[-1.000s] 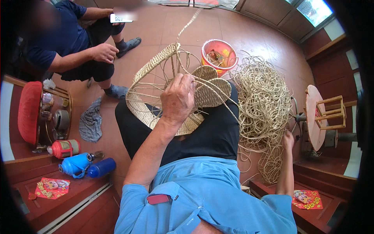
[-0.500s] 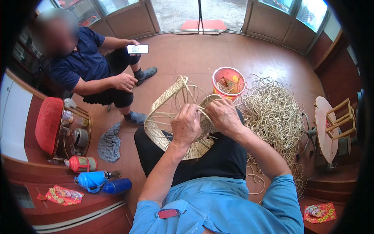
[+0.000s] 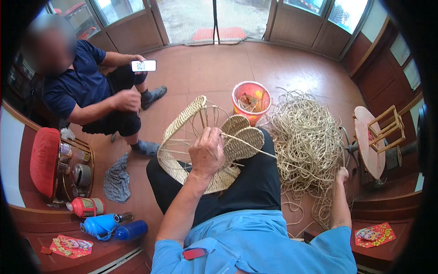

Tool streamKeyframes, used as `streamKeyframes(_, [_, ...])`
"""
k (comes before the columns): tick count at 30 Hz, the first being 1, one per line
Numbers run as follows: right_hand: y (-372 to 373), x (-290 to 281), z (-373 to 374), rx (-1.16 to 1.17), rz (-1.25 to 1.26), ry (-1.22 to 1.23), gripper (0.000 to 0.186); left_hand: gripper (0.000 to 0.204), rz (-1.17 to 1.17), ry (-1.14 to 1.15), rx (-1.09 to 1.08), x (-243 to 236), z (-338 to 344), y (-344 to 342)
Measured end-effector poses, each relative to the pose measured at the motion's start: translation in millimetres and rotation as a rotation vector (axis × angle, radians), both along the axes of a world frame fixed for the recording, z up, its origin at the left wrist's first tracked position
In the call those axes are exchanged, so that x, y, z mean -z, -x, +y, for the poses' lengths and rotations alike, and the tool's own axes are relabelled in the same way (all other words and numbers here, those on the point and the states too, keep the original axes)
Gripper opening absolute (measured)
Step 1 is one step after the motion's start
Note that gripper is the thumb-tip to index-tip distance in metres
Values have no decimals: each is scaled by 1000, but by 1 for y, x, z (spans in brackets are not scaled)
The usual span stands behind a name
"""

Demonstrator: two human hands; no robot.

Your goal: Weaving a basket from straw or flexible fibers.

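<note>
Far left of the woven straw piece (image 3: 180, 122): a red cushion (image 3: 44, 160), then a metal pot (image 3: 82, 174), inside hidden. Left of the woven straw piece and lower, lying on their sides: a red flask (image 3: 86, 207), a blue flask (image 3: 100, 225) and a dark blue flask (image 3: 131, 230), contents impossible to see. Up and left of it, a phone (image 3: 143, 65) in a seated co-worker's hand (image 3: 138, 58). The woven straw piece itself: tilted on the lap, bare spokes across its middle. On it, the left hand (image 3: 207, 153), fingers bent tight in a pinch on a strand of cord. At its right side, two oval panels (image 3: 244, 146). Above and right of it, a red bucket (image 3: 251, 119) with brownish scraps (image 3: 248, 102) inside. Farther right, a tangled heap of cord (image 3: 305, 137), loose on the floor. Far right of the woven straw piece, by the heap's outer edge, the right hand (image 3: 341, 174), curled; cannot tell about any strand in it. Half a second ago, at the piece beside the left hand; now well apart, apparently leaving the steadying to the left hand alone.
</note>
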State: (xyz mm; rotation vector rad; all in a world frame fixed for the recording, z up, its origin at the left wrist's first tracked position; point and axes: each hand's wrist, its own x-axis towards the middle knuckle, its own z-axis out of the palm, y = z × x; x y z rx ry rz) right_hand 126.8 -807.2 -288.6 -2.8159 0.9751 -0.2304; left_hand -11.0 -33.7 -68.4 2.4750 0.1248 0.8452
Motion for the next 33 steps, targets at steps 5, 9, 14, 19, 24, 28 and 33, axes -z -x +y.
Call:
streamKeyframes(5, [50,0,18,59,-148,-126,46,12,-6,-94,-20,-17,13,-1])
streamKeyframes(9, [81,-139,322,-794,-503,-442,20,15,28,-89,-42,-19,23,-3])
streamKeyframes(14, [129,-216,525,-1497,-403,-516,47,13,5,-94,-19,-24,27,-6])
streamKeyframes(19, [109,-207,607,-1511,-457,-413,56,12,17,-80,-15,-20,23,-4])
streamKeyframes(24, [97,-197,639,-1458,-514,-412,55,15,-11,-100,-18,-18,26,-3])
streamKeyframes(28, [99,-200,644,-1457,-497,-504,49,13,-22,-213,-59,-11,25,-4])
streamKeyframes(33, [99,-203,649,-1457,-468,-514,32,17,25,-469,-134,-4,24,-11])
